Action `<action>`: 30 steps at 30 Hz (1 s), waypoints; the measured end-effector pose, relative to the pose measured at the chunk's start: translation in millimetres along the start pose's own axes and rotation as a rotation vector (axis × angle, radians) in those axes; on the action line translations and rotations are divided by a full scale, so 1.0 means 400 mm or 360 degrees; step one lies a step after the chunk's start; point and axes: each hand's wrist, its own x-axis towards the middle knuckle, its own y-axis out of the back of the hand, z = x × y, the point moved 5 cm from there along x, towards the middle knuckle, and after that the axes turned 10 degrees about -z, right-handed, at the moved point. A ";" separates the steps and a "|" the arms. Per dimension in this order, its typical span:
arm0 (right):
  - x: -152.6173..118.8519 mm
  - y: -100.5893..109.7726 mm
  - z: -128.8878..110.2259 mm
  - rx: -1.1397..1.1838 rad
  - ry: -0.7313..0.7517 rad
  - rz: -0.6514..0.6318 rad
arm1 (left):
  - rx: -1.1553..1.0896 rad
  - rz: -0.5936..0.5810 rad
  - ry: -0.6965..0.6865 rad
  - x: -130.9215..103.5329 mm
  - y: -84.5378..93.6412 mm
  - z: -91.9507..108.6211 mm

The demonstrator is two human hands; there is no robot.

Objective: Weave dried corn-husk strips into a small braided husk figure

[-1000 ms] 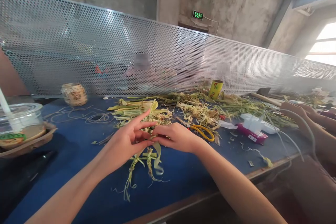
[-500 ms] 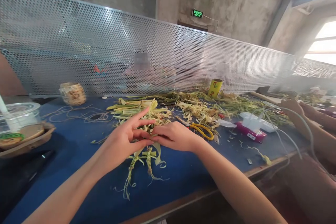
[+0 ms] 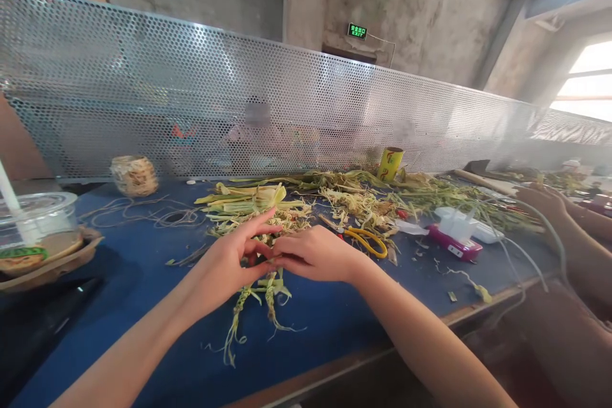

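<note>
My left hand (image 3: 228, 262) and my right hand (image 3: 316, 254) meet over the blue table, fingertips pinched together on a small bundle of pale green plant strips (image 3: 270, 298). My left index finger stretches out above the others. Two braided tails with thin curling ends hang down from the bundle toward me. My fingers hide the spot where they grip. Just beyond my hands lies a pile of cut pale stalks (image 3: 248, 197). Orange-handled scissors (image 3: 367, 240) rest to the right of my right hand, blades partly among the scraps.
Dry husk and leaf scraps (image 3: 354, 201) spread along the perforated metal screen (image 3: 201, 95). At left are a jar (image 3: 134, 176), loose string (image 3: 176, 217) and a lidded plastic cup (image 3: 41, 223). A yellow can (image 3: 390, 163), pink-and-white device (image 3: 454, 242) and another person's arm (image 3: 568, 229) are rightward.
My fingers have drawn slightly closer together on the bundle. A broad curled strip beside the right braided tail is now mostly out of sight. The view has shifted slightly.
</note>
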 end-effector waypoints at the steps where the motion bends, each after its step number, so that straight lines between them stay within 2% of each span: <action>1: 0.002 0.000 0.000 -0.0027 -0.0009 -0.0010 | 0.0024 -0.0031 -0.0005 0.001 -0.002 0.001; 3: 0.005 0.000 -0.001 -0.0065 -0.0025 -0.0032 | 0.0070 -0.0062 -0.0018 0.004 -0.006 0.006; 6: 0.001 0.005 0.003 -0.0078 -0.0103 -0.0072 | 0.0136 -0.0003 -0.0040 0.008 -0.003 0.016; 8: -0.017 0.010 0.020 -0.0091 -0.0283 -0.0082 | 0.0146 0.0052 -0.0027 0.009 0.002 0.020; 10: -0.056 0.011 0.062 -0.0156 -0.0672 -0.0100 | 0.0096 0.0124 0.0013 0.009 0.009 0.022; 12: -0.120 0.002 0.120 -0.0281 -0.1252 -0.0183 | -0.0036 0.0190 0.0055 0.009 0.015 0.023; 13: -0.151 -0.007 0.143 -0.0293 -0.1439 -0.0226 | -0.0133 0.0213 0.0073 0.009 0.016 0.024; 15: -0.204 -0.030 0.175 -0.0284 -0.1658 -0.0300 | -0.0354 0.0268 0.0109 0.013 0.013 0.026; 18: -0.249 -0.061 0.199 -0.0226 -0.1777 -0.0395 | -0.0650 0.0387 0.0163 0.024 0.001 0.029; 22: -0.255 -0.065 0.201 -0.0205 -0.1803 -0.0447 | -0.0840 0.0444 0.0146 0.047 -0.019 0.037; 30: -0.240 -0.014 0.210 -0.0350 -0.1900 -0.0487 | -0.0652 0.0455 0.0143 0.038 -0.010 0.040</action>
